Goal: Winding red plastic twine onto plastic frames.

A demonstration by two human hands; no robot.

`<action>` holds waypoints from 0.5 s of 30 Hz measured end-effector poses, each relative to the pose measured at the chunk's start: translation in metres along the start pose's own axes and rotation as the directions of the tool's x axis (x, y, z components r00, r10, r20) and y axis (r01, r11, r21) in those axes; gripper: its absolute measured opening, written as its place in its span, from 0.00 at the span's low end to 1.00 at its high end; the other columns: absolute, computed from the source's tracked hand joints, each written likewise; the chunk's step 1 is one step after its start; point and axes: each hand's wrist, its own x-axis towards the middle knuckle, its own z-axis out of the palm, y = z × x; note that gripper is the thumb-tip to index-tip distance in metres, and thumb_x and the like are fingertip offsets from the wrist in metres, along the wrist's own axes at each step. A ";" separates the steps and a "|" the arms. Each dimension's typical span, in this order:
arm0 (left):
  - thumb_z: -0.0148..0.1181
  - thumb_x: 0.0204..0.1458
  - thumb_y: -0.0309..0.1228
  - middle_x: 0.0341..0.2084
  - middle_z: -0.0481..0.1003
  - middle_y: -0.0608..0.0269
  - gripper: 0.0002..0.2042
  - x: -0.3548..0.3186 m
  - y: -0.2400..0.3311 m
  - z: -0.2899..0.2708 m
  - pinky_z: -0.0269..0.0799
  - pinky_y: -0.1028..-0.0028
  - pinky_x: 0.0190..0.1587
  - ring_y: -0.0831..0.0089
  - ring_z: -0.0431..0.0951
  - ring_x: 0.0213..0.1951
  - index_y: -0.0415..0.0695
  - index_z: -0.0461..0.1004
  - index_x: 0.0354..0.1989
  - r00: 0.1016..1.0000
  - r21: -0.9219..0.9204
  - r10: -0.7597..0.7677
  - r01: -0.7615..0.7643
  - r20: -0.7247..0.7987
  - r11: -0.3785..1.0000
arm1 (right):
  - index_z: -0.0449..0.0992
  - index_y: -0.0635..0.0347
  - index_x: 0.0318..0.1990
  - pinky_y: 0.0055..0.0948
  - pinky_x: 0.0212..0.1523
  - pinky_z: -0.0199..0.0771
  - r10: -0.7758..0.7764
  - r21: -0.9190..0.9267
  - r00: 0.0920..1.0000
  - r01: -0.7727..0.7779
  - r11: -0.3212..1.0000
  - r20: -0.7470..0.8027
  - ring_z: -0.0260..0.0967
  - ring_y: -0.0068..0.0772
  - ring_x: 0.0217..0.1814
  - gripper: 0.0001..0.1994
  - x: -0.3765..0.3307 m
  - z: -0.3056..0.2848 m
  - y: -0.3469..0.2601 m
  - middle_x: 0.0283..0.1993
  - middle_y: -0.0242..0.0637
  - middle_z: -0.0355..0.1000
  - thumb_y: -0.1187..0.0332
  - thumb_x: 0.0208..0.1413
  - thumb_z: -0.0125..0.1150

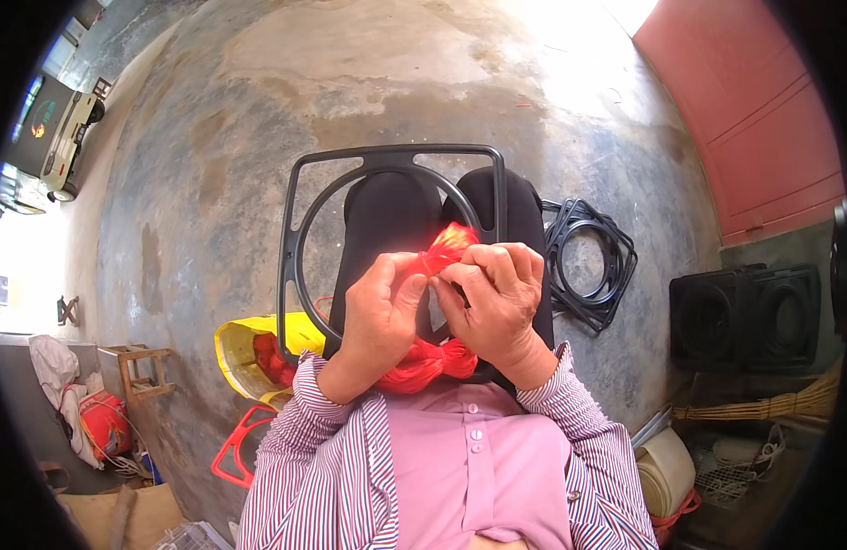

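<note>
Both my hands are closed over my lap at the neck of a bundle of red strands point(453, 238), whose tufted top fans out above the fingers. My left hand point(383, 307) grips it from the left, thumb up. The fingers of my right hand point(497, 298) are curled in a pinch on its right side; whether they hold a finer strand there, I cannot make out. More red strands point(432, 361) hang bunched below the hands, against my body. Across my thighs lies a black rectangular frame point(396, 149) with a round ring inside it.
At my left sits an open yellow bag point(240, 362) with red bundles inside, near a red plastic frame point(229, 458) and a wooden stool point(139, 371). Several black frames point(593, 261) are stacked on the floor at right. A red door point(744, 119) stands beyond; a vehicle point(52, 133) is far left.
</note>
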 end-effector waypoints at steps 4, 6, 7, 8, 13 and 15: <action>0.58 0.58 0.32 0.35 0.77 0.48 0.12 -0.004 0.002 0.002 0.74 0.67 0.40 0.53 0.80 0.37 0.36 0.73 0.44 0.998 0.037 0.062 -0.061 -0.032 0.997 | 0.77 0.50 0.30 0.33 0.42 0.61 0.092 0.037 0.996 -0.092 0.995 0.007 0.67 0.31 0.37 0.09 0.000 0.001 -0.002 0.35 0.26 0.69 0.68 0.38 0.70; 0.59 0.57 0.31 0.34 0.77 0.47 0.12 -0.005 0.003 0.004 0.74 0.66 0.38 0.51 0.79 0.36 0.36 0.73 0.44 0.993 0.092 0.111 -0.107 -0.040 0.990 | 0.77 0.50 0.30 0.33 0.42 0.61 0.084 0.022 0.996 -0.084 0.996 -0.002 0.67 0.31 0.37 0.09 0.000 0.002 -0.003 0.35 0.27 0.69 0.68 0.38 0.69; 0.59 0.57 0.31 0.34 0.77 0.47 0.12 -0.005 0.004 0.005 0.74 0.66 0.38 0.51 0.79 0.36 0.36 0.73 0.44 0.991 0.085 0.122 -0.117 -0.052 0.989 | 0.77 0.51 0.30 0.33 0.42 0.61 0.091 0.015 0.996 -0.090 0.996 -0.025 0.67 0.31 0.37 0.10 0.000 0.003 -0.003 0.35 0.27 0.69 0.69 0.38 0.69; 0.60 0.57 0.31 0.34 0.77 0.47 0.12 -0.006 0.004 0.006 0.74 0.65 0.38 0.50 0.79 0.36 0.36 0.73 0.44 0.990 0.109 0.135 -0.129 -0.048 0.986 | 0.77 0.51 0.30 0.33 0.42 0.61 0.082 0.011 0.996 -0.082 0.997 -0.021 0.67 0.31 0.37 0.10 0.001 0.003 -0.003 0.35 0.27 0.69 0.69 0.38 0.69; 0.61 0.56 0.30 0.32 0.77 0.47 0.11 -0.006 0.009 0.007 0.74 0.66 0.36 0.52 0.79 0.33 0.36 0.74 0.42 0.989 0.086 0.146 -0.144 -0.018 0.986 | 0.73 0.52 0.26 0.34 0.41 0.62 0.083 0.046 0.994 -0.080 0.996 -0.073 0.67 0.33 0.36 0.10 0.001 0.002 0.001 0.34 0.28 0.69 0.71 0.33 0.66; 0.60 0.56 0.28 0.31 0.77 0.49 0.10 -0.003 0.010 0.005 0.73 0.69 0.35 0.59 0.80 0.31 0.36 0.74 0.42 0.997 0.033 0.060 -0.062 0.054 0.998 | 0.73 0.52 0.25 0.33 0.40 0.62 0.090 0.057 0.994 -0.086 0.995 -0.066 0.67 0.33 0.36 0.09 0.002 0.001 0.007 0.33 0.29 0.69 0.72 0.33 0.65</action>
